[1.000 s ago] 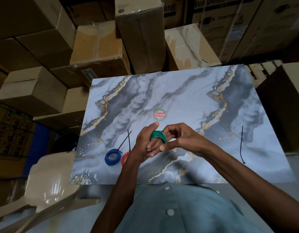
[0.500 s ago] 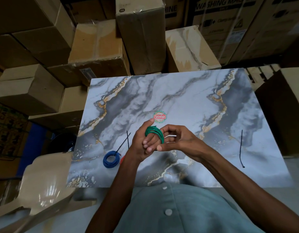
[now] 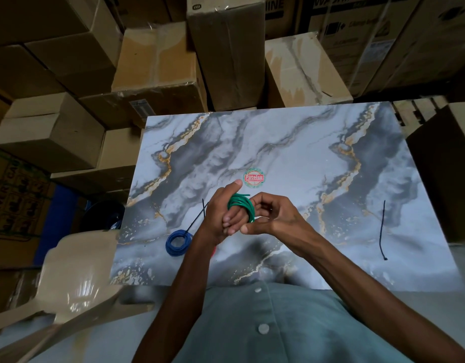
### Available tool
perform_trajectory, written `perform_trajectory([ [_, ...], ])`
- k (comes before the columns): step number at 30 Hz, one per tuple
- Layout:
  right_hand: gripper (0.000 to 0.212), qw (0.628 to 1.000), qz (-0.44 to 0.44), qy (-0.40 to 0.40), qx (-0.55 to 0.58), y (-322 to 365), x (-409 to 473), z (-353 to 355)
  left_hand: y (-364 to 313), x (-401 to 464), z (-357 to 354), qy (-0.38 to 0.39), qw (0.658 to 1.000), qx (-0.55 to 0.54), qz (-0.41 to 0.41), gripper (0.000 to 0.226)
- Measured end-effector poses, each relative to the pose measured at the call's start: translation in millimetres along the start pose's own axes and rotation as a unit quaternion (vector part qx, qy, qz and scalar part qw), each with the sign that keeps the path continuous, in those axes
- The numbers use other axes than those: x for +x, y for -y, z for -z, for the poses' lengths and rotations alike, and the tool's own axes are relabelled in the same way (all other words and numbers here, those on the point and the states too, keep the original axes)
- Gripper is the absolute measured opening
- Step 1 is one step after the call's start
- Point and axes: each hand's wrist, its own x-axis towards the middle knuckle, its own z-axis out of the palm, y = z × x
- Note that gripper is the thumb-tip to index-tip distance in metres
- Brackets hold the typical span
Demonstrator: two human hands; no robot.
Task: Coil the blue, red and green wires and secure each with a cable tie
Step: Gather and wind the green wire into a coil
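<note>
Shirt: grey-green buttoned shirt (image 3: 265, 328) filled the bottom centre of the frame, nearest the camera.
Chair: beige plastic chair (image 3: 69, 279) sat at lower left, beside the table's near left corner.
Table: marble-patterned top (image 3: 317, 158) spanned the middle of the frame, with a round red-and-green sticker (image 3: 254, 177) near its centre.
Left hand: left hand (image 3: 220, 213) was raised over the table's middle, fingers curled, with the green coil looped around them and the index finger pointing up toward the sticker.
Right hand: right hand (image 3: 274, 216) met the left from the right of the frame, fingers curled and pinching the green wire at the coil.
Green wire: green wire (image 3: 241, 205) was wound in several loops round the left fingers, above the tabletop.
Blue wire: blue wire (image 3: 178, 242) lay coiled on the table at centre left, a black cable tie (image 3: 197, 221) running from it toward the upper right.
Red wire: red wire (image 3: 214, 251) showed only as a sliver beside the left forearm; its form could not be told.
Spare tie: second black cable tie (image 3: 382, 230) lay loose at the right of the table, well apart from the hands.
Backdrop: cardboard boxes (image 3: 158, 61) were stacked across the top and left of the frame, beyond the table.
</note>
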Motion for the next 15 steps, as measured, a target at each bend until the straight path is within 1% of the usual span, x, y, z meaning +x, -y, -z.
perform_trajectory([
  [5, 0.042, 1.000, -0.015, -0.001, -0.001, -1, 2, -1, 6, 0, 4, -0.020, 1.000, -0.008, 0.004, 0.079],
  [9, 0.038, 1.000, -0.018, -0.005, -0.011, -2, 3, 2, 10, 1, 6, -0.019, 1.000, 0.021, 0.000, 0.079],
  [15, 0.037, 0.999, -0.020, -0.027, -0.034, -5, -3, 3, 17, 0, 4, -0.038, 0.998, 0.040, -0.007, 0.081],
])
